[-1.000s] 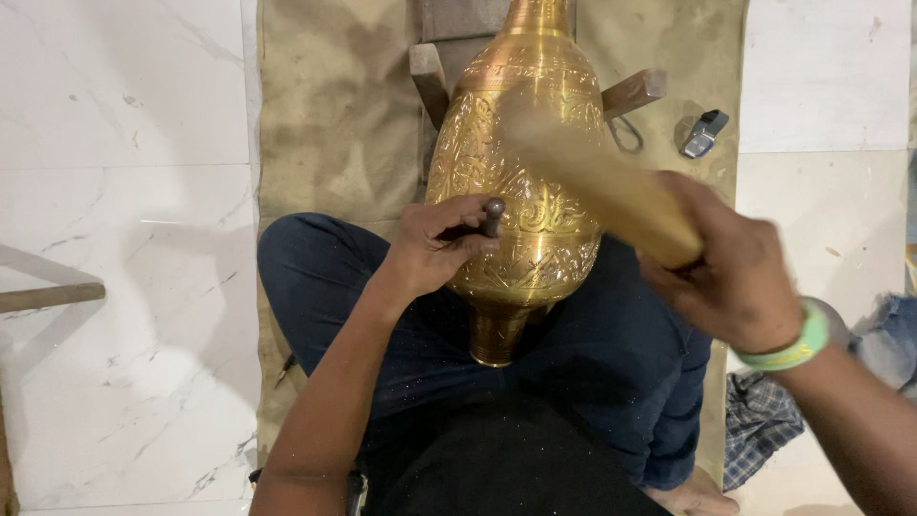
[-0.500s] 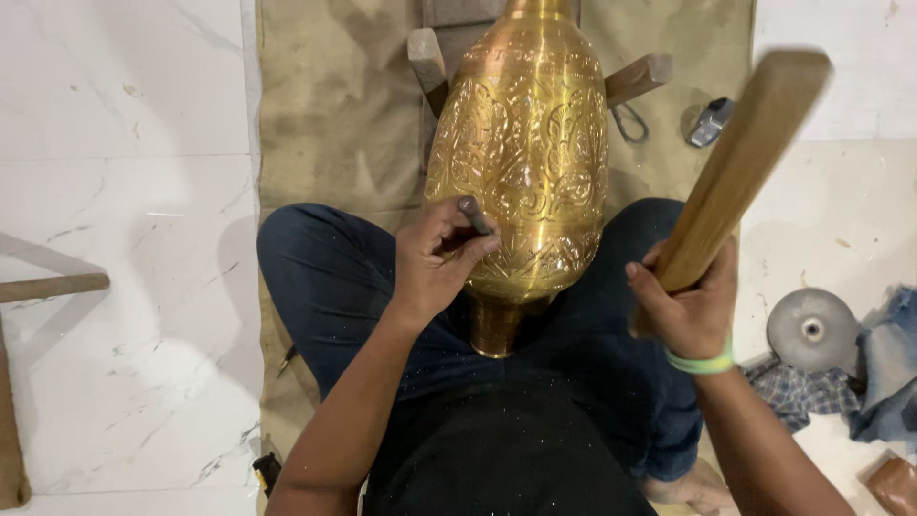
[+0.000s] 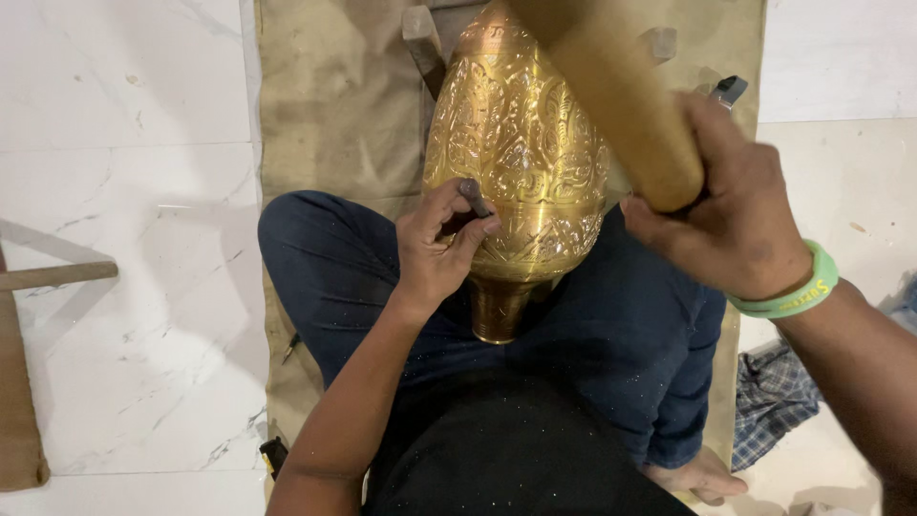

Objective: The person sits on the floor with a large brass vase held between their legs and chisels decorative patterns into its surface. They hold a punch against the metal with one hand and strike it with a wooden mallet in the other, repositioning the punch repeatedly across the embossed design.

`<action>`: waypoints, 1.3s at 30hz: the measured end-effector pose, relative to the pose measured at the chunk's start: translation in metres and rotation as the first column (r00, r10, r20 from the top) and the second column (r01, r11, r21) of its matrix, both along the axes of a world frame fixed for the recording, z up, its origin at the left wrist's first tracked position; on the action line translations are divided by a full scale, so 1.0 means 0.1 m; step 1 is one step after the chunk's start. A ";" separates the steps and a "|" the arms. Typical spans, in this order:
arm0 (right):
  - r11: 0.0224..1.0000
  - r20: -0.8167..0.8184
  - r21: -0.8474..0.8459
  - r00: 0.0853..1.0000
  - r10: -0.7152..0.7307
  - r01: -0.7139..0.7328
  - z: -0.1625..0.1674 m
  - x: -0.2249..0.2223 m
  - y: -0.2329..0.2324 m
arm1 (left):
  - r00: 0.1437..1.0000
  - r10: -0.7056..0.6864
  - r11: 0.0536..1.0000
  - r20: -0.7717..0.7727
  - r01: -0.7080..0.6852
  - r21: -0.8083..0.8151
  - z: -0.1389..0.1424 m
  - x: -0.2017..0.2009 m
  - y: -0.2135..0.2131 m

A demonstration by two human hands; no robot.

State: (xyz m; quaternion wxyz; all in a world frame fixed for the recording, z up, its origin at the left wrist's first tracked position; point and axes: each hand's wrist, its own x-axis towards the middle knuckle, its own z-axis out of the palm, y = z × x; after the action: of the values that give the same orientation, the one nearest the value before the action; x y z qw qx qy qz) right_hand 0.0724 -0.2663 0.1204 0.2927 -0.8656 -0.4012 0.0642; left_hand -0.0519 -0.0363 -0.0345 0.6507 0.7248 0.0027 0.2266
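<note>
A large engraved brass vase [image 3: 521,182] lies between my crossed legs in dark blue trousers [image 3: 334,277], its narrow neck toward me. My left hand [image 3: 439,244] grips a short dark metal punch [image 3: 475,197] with its tip set against the vase's patterned side. My right hand [image 3: 726,215], with a green wristband [image 3: 793,291], is closed around a thick wooden mallet [image 3: 616,96] that slants over the vase's upper right side. The mallet hides part of the vase's far end.
A tan cloth mat [image 3: 334,105] lies under me on white marble floor [image 3: 124,191]. Wooden blocks [image 3: 420,29] prop the vase. A wooden piece [image 3: 38,277] lies at the left edge, checked cloth [image 3: 774,401] at the right, and a small metal tool [image 3: 731,89] by the mat's edge.
My right hand swung the mallet from raised at the right down and left over the vase. The left hand keeps the punch on the vase. The camera view shifted slightly.
</note>
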 end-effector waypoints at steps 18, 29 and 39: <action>0.861 0.240 -0.474 0.968 -0.072 0.181 -0.02 -0.46 -0.19 | 0.955 -0.297 0.935 -0.003 0.291 0.204 0.02 0.12 0.31; 0.957 0.303 -0.270 0.953 -0.022 0.108 0.05 -0.20 -0.24 | 0.993 -0.102 0.992 0.052 0.098 0.081 -0.04 0.00 0.09; 0.771 0.232 -0.635 0.965 0.120 0.056 0.18 -0.14 -0.03 | 0.992 -0.128 0.991 0.012 0.128 0.043 -0.07 0.01 0.09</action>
State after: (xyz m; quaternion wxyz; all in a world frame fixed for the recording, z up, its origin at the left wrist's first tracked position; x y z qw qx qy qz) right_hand 0.0589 -0.2697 0.1381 -0.0735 -0.9070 -0.4052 0.0875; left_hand -0.0509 -0.0276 -0.0419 0.6483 0.7354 -0.0534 0.1899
